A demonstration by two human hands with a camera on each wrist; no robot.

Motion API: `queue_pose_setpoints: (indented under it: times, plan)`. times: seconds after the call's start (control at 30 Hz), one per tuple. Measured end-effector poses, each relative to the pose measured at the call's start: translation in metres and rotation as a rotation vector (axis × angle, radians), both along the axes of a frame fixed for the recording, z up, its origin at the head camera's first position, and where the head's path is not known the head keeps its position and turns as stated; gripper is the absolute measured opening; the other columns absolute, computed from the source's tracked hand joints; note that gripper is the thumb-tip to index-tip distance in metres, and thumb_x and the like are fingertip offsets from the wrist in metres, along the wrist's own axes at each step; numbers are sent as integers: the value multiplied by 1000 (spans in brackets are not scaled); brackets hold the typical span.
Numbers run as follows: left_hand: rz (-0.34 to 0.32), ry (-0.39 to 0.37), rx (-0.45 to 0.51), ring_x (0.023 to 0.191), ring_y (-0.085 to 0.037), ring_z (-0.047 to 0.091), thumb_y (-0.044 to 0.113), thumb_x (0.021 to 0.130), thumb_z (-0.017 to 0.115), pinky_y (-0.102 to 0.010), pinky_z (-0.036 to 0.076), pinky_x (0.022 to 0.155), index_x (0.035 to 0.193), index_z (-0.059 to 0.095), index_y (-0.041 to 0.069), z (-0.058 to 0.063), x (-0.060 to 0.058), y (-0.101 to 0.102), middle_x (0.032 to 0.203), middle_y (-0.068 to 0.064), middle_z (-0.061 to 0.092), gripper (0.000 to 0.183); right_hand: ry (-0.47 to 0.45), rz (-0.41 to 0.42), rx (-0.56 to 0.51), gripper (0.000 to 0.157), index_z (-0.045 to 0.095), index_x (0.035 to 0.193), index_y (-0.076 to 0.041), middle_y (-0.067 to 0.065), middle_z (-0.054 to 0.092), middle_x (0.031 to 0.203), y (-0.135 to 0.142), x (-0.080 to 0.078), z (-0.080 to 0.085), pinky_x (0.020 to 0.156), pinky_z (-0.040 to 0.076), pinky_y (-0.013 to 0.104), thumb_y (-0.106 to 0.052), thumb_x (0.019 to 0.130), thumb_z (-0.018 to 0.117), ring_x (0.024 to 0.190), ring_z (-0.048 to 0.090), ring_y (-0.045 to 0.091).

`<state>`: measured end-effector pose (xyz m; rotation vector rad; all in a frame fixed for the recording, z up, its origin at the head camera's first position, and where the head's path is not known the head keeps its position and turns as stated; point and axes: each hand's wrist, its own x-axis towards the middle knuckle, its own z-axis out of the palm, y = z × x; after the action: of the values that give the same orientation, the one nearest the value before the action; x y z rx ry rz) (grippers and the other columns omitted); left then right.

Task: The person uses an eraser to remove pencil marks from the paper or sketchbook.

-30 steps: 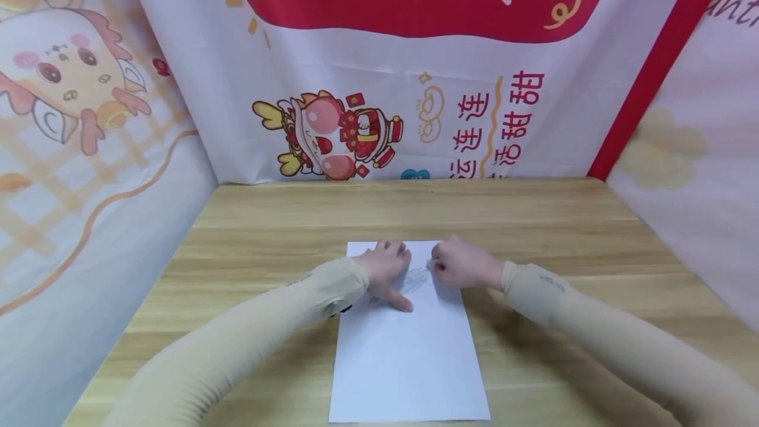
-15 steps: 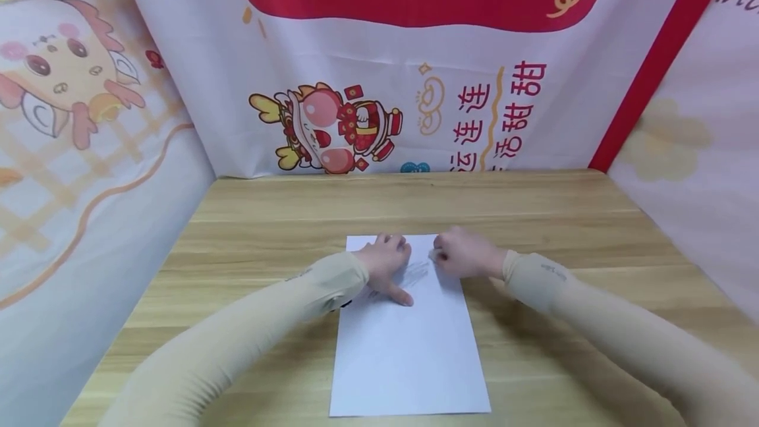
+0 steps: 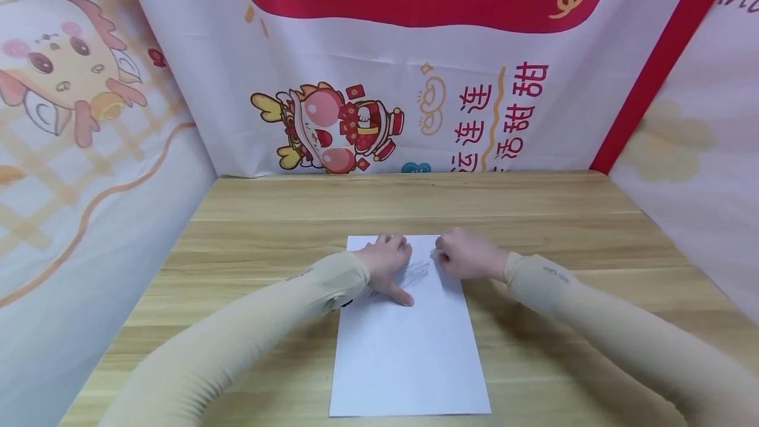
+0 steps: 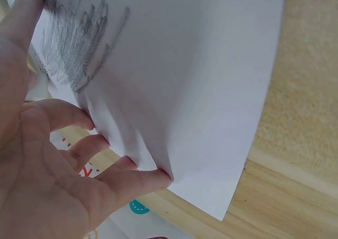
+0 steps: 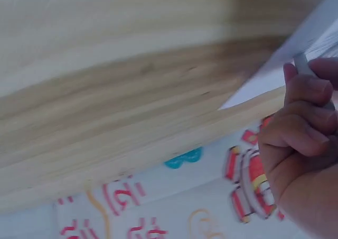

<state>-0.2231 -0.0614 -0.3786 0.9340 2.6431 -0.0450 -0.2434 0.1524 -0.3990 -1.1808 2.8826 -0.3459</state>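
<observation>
A sheet of white paper point(image 3: 410, 361) lies lengthwise on the wooden table, bearing grey pencil scribbles point(image 4: 79, 46) on its upper part. My left hand point(image 3: 385, 265) rests on the upper left of the sheet, its fingers spread and its fingertips pressing the paper; it covers some of the scribbles. At the upper right edge is my right hand point(image 3: 470, 254). Its curled fingers and thumb pinch a small whitish eraser point(image 5: 302, 64), whose end is at the paper beside the scribbles. Most of the eraser is hidden in the hand.
The wooden table point(image 3: 267, 209) extends around the paper on all sides. A printed cloth point(image 3: 367, 51) with red lettering and cartoon figures hangs behind its far edge. More printed cloth point(image 3: 148, 216) closes off the left, and another white cloth point(image 3: 682, 216) the right.
My right hand, with the eraser, makes only small movements at the paper's upper right edge. The left hand stays in place on the sheet. The head view has tilted slightly downward.
</observation>
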Motion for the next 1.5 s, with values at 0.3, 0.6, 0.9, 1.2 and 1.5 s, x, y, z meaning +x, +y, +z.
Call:
queue_pose_setpoints:
  times: [0.3,0.6,0.9,1.2,1.5]
  plan:
    - [-6,-19,3,138,-38,26,67,76,72,-52,35,105,151,33,3,-3,-2,0,155,-18,26,106,-95,100,16,20,58,68,-15,-10,45,55,3,3,2,43,33,22,-4,83,64,46,39,3]
    - [-5,-2,0,137,-38,26,69,74,72,-52,36,104,151,33,3,-4,-4,-1,154,-18,27,109,-69,30,8,26,55,63,-15,-8,43,54,7,-3,5,44,32,23,-4,84,66,47,38,5]
    - [4,-10,-18,139,-39,24,70,74,71,-53,34,106,153,31,4,-1,-4,-2,156,-18,24,110,-50,-11,-34,31,47,59,-16,-8,39,54,14,-11,0,44,31,23,-1,83,62,47,36,4]
    - [0,1,-20,138,-37,26,71,73,71,-52,36,105,152,32,5,-2,-4,-1,155,-17,26,110,-44,46,1,26,53,64,-15,-9,41,54,12,0,2,42,32,22,-5,84,66,46,39,4]
    - [-10,0,-13,137,-38,26,70,73,71,-53,37,103,152,32,3,-2,-4,-2,154,-18,27,110,-13,105,-8,24,54,64,-15,-8,43,54,2,4,1,43,34,22,-5,82,65,47,39,4]
